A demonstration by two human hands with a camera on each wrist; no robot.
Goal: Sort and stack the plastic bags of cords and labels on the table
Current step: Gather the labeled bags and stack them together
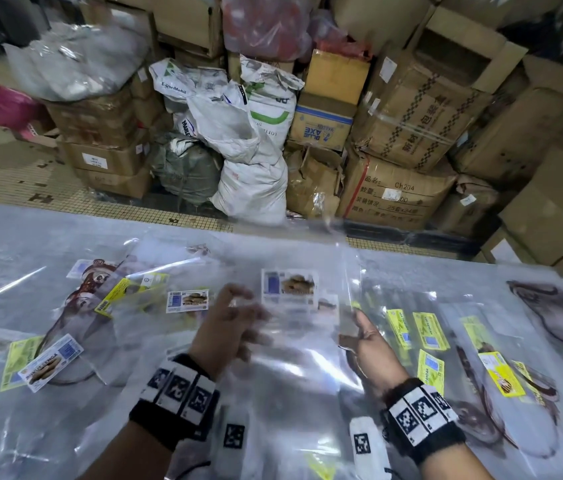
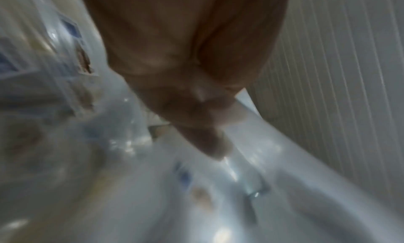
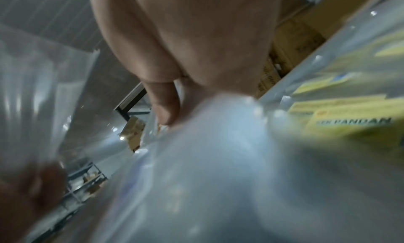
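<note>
**Helper:** Where are you up to with the sorting?

**Me:** The bench [image 1: 3, 244] has bags spread right across it. Yellow-label bags [image 1: 429, 332] lie in a row on my right, and bags with white picture labels [image 1: 186, 301] and yellow ones lie jumbled on my left, with dark cords [image 1: 76, 306] in them. In the middle I have one clear bag [image 1: 294, 334] lifted a little, with its white picture label [image 1: 288, 285] at the far end.

**Helper:** How are you holding it?

**Me:** My right hand [image 1: 368, 348] has the bag's right edge; my thumb looks closed onto the plastic, though that picture is blurred. My left hand [image 1: 228, 327] sits at the left side with fingers [image 1: 238, 296] loosely spread. Whether they pinch the film or only lie against it, I cannot tell.

**Helper:** What makes this step go well?

**Me:** I think I should read the label first, then carry the bag to the matching group. This one likely belongs with the white labels on my left. The film is slippery and floppy, so I would support both edges, keep it flat, and lay it square on its pile, label up. Dragging it low could snag the loose bags underneath and scatter them.
</note>
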